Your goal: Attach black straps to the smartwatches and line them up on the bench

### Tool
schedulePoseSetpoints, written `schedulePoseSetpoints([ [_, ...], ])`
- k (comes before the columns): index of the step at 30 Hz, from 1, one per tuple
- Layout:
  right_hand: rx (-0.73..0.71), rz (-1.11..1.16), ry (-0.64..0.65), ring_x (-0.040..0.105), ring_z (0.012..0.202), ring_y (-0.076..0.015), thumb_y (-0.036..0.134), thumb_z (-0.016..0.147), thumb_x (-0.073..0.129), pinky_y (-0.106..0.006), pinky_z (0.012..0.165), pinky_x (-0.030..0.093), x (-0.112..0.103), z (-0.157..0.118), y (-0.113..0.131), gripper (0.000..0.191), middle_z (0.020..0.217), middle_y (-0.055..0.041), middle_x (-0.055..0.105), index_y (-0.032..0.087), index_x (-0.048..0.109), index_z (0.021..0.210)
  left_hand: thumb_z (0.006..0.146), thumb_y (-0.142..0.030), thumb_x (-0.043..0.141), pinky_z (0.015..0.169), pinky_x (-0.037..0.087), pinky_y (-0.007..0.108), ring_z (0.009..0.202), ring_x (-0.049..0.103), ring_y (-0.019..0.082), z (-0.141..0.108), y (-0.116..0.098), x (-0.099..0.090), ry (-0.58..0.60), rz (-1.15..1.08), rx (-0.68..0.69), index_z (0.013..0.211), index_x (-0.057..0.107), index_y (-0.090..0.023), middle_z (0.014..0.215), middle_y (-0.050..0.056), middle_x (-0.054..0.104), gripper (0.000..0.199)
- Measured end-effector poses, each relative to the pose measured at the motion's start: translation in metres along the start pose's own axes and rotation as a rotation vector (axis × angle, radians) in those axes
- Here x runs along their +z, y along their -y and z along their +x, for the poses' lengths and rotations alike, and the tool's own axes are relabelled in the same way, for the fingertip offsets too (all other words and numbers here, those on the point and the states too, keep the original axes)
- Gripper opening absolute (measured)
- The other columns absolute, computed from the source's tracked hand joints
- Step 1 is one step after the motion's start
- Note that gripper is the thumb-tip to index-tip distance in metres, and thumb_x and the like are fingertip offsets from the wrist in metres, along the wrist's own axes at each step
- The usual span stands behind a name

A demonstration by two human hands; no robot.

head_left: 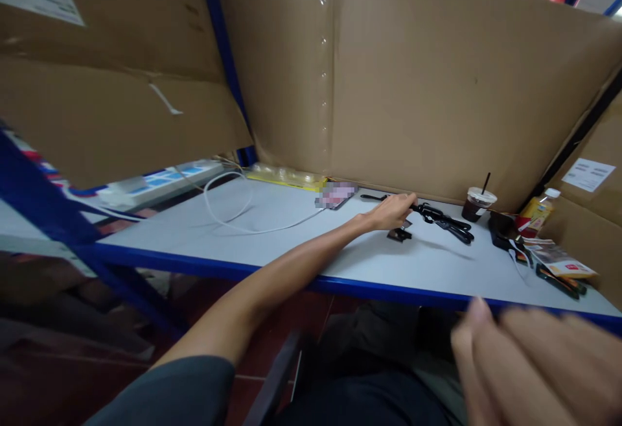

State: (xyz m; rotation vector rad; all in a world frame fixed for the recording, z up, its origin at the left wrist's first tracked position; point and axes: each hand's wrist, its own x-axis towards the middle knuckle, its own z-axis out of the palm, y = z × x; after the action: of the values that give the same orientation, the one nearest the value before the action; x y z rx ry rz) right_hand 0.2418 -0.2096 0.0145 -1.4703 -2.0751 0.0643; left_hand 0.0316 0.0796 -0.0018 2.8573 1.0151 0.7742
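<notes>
My left hand [394,211] reaches across the grey tabletop with its fingers closed around a slim black rod-like tool [427,212]. A thin dark end sticks out left of the hand, and a bundled black cord [455,228] lies at the right. Just below the hand is a small dark piece [399,233], whose kind I cannot make out. My right hand [539,364] is close to the camera at the lower right, in front of the table edge. Its fingers look curled together, though blurred; anything inside them is hidden.
A phone [336,195] with a white cable [272,229] lies at the back, beside a yellow-edged clear package [286,176]. Rightward stand a lidded cup [479,204], a bottle [537,213] and a packet [558,259]. Cardboard walls [427,82] surround the blue-edged table [194,257].
</notes>
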Motion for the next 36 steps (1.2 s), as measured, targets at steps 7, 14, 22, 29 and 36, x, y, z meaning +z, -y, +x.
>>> schedulePoseSetpoints([
  [7, 0.091, -0.663, -0.138, 0.062, 0.099, -0.0295, 0.039, 0.099, 0.049, -0.036, 0.075, 0.045, -0.007, 0.138, -0.047, 0.031, 0.105, -0.0128, 0.073, 0.021, 0.07, 0.114, 0.09, -0.012, 0.047, 0.077, 0.042, 0.032, 0.089, 0.062, 0.023, 0.0, -0.003, 0.002, -0.015, -0.025, 0.018, 0.116, 0.049, -0.019, 0.097, 0.007, 0.067, 0.027],
  [14, 0.043, -0.544, 0.185, 0.066, 0.1, -0.0261, 0.034, 0.102, 0.05, -0.03, 0.077, 0.041, 0.039, 0.142, -0.116, 0.028, 0.107, -0.0121, 0.074, 0.019, 0.069, 0.116, 0.09, -0.013, 0.045, 0.068, 0.037, 0.029, 0.072, 0.053, 0.018, -0.002, -0.012, 0.007, 0.049, -0.129, 0.089, 0.107, 0.053, -0.019, 0.081, 0.002, 0.06, 0.019],
  [22, 0.078, -0.333, 0.282, 0.069, 0.089, -0.0229, 0.034, 0.104, 0.043, -0.027, 0.072, 0.038, 0.056, 0.153, -0.137, 0.033, 0.098, -0.0089, 0.077, 0.018, 0.071, 0.102, 0.092, -0.013, 0.044, 0.082, 0.045, 0.035, 0.096, 0.059, 0.024, 0.001, -0.009, 0.023, 0.039, -0.001, 0.104, 0.119, 0.054, -0.016, 0.107, 0.011, 0.063, 0.028],
  [29, 0.214, -0.361, 0.219, 0.069, 0.098, -0.0266, 0.033, 0.102, 0.043, -0.03, 0.079, 0.04, 0.073, 0.148, -0.141, 0.031, 0.102, -0.0137, 0.076, 0.018, 0.07, 0.101, 0.085, -0.008, 0.051, 0.094, 0.045, 0.042, 0.112, 0.057, 0.03, 0.0, -0.001, 0.019, -0.067, 0.118, 0.029, 0.118, 0.06, -0.014, 0.12, 0.016, 0.063, 0.035],
  [36, 0.222, 0.328, -0.139, 0.063, 0.068, -0.0192, 0.049, 0.1, 0.034, -0.027, 0.063, 0.044, 0.09, 0.147, -0.112, 0.036, 0.072, -0.0031, 0.064, 0.023, 0.052, 0.083, 0.101, -0.044, 0.044, 0.072, 0.049, 0.029, 0.079, 0.065, 0.019, 0.005, -0.032, 0.029, 0.002, -0.549, -0.083, 0.091, 0.065, -0.015, 0.085, 0.007, 0.069, 0.037],
])
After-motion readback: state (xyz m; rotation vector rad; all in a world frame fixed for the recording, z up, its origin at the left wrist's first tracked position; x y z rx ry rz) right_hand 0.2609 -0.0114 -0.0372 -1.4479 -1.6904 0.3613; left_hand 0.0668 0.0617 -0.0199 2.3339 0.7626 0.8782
